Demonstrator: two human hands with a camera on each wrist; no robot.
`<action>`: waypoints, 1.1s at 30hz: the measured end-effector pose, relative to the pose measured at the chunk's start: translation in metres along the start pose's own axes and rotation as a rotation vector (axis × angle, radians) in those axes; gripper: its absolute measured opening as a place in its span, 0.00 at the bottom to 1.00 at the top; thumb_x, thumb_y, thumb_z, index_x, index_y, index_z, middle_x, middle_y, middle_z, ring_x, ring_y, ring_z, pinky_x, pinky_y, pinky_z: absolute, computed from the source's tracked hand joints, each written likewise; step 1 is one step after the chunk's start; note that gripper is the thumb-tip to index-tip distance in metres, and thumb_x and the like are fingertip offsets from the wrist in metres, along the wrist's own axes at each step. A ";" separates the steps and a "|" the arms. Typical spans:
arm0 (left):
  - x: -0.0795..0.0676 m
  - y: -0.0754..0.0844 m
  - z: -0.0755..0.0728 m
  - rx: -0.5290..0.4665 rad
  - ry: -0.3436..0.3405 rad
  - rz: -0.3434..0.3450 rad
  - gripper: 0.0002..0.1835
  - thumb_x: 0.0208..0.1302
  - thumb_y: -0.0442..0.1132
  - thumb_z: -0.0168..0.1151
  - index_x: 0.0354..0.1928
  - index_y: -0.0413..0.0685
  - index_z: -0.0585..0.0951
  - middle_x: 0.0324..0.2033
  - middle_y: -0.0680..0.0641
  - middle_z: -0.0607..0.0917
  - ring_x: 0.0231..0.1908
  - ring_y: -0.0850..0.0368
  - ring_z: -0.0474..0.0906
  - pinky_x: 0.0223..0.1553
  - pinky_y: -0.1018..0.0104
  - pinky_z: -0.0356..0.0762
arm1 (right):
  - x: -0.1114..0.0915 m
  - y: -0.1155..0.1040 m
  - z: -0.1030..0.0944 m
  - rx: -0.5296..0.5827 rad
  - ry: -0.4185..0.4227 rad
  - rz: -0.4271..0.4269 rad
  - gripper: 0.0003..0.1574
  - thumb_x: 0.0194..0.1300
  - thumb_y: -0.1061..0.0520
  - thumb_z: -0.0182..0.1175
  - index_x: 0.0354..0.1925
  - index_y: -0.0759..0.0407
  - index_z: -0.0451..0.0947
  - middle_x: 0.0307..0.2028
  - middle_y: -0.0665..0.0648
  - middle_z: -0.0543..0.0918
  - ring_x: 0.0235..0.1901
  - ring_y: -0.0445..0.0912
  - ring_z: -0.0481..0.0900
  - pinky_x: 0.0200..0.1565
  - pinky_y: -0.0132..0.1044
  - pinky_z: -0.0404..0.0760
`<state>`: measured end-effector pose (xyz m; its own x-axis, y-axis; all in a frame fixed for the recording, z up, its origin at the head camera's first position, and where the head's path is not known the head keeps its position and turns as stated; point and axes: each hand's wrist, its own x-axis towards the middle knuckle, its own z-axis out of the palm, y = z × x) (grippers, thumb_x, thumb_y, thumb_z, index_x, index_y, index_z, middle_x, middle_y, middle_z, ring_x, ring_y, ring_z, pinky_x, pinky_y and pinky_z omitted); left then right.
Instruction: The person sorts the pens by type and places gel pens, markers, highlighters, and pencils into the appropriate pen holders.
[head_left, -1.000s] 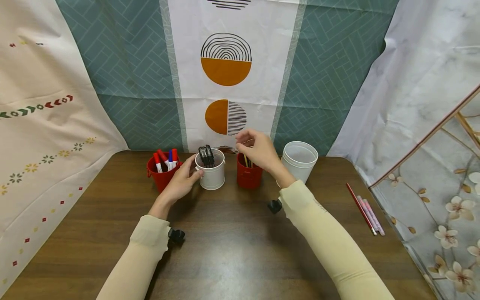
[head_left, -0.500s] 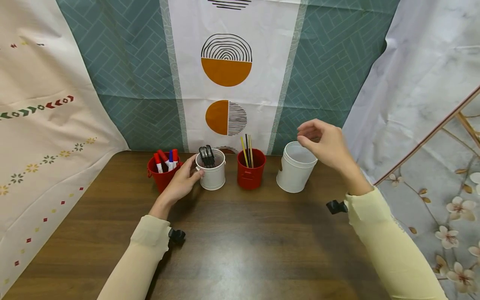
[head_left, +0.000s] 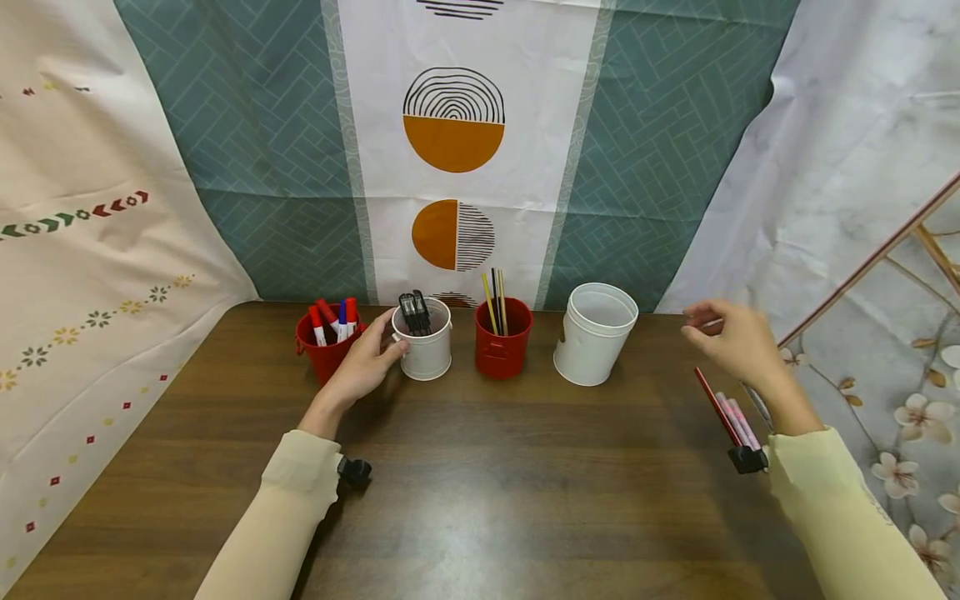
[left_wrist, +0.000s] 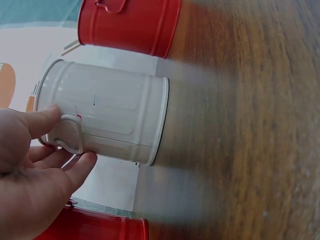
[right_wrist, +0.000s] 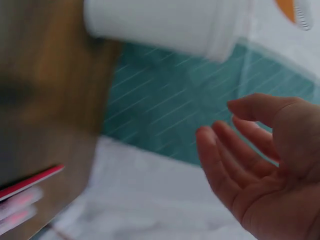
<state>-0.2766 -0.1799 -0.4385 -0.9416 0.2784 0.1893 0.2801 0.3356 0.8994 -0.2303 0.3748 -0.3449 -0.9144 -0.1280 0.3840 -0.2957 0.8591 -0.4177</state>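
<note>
My left hand [head_left: 360, 368] holds a small white bucket [head_left: 426, 358] by its left side, with several black pens [head_left: 414, 313] standing in it. In the left wrist view, thumb and fingers pinch around the handle [left_wrist: 72, 134] of that bucket. My right hand [head_left: 738, 340], fingers loosely curled and holding nothing, hovers at the right of the table. Below it lie a red pencil [head_left: 716, 403] and pink pens [head_left: 737, 419], partly hidden by the wrist camera. The right wrist view shows the bare palm [right_wrist: 275, 195] and the red pencil [right_wrist: 32, 181] at lower left.
A red bucket [head_left: 324, 360] with red and blue markers [head_left: 342, 323] stands left of the left hand. Another red bucket [head_left: 501, 360] holds thin sticks [head_left: 493, 302]. A larger white bucket [head_left: 587, 357] stands to its right. Patterned cloths [head_left: 637, 192] hang behind the wooden table [head_left: 487, 467].
My right hand has moved from above the middle red bucket, past the larger white bucket, to above the pencil and pink pens, lowering at the end. The left hand stays on the small white bucket.
</note>
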 end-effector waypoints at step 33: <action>0.001 -0.002 0.000 0.007 0.001 0.003 0.39 0.79 0.32 0.59 0.84 0.41 0.54 0.79 0.34 0.62 0.78 0.34 0.60 0.77 0.37 0.59 | -0.047 0.075 0.038 -0.258 -0.407 0.296 0.16 0.56 0.60 0.71 0.40 0.71 0.86 0.25 0.59 0.86 0.26 0.55 0.83 0.33 0.50 0.83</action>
<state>-0.2777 -0.1800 -0.4400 -0.9409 0.2789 0.1922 0.2841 0.3410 0.8961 -0.2204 0.4265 -0.4260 -0.9960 -0.0003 -0.0889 0.0198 0.9742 -0.2247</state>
